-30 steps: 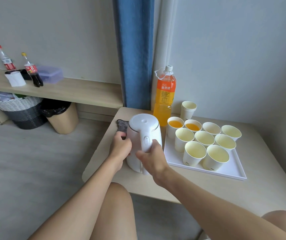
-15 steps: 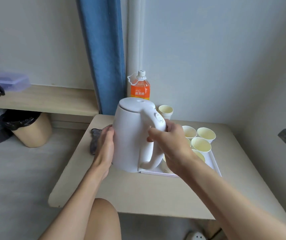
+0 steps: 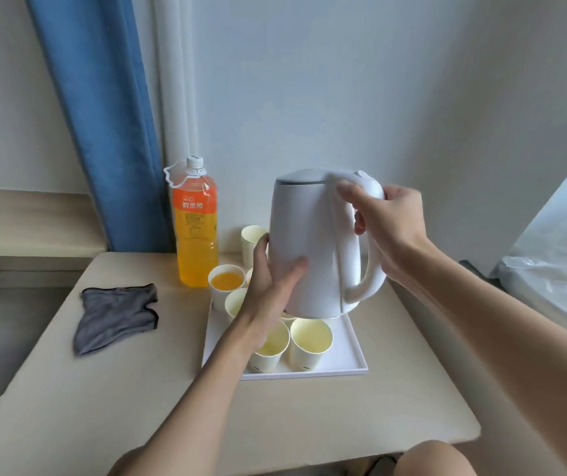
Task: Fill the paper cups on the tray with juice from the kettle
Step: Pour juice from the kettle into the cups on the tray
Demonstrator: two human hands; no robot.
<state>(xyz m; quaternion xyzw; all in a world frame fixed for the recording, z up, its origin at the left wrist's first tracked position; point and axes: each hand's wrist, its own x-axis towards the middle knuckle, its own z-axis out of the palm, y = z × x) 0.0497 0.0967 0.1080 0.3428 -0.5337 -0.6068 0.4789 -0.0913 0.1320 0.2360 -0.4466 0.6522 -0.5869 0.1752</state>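
A white kettle [image 3: 313, 249] hangs upright in the air above the white tray [image 3: 347, 352]. My right hand [image 3: 392, 228] grips its handle near the top. My left hand [image 3: 268, 286] presses flat against the kettle's lower side, fingers straight. Several paper cups stand on the tray; one at the back left [image 3: 226, 285] holds orange juice, and two at the front [image 3: 309, 341] are empty. The kettle and my left hand hide the other cups.
An orange juice bottle [image 3: 195, 228] stands behind the tray's left corner. A stack of spare cups [image 3: 251, 240] sits next to it. A grey cloth [image 3: 117, 314] lies on the table's left part. A blue curtain hangs at the back left; bedding lies at the right.
The kettle has been lifted off the table and carried right, over the tray. Both hands stayed on it. The camera view swung right too.
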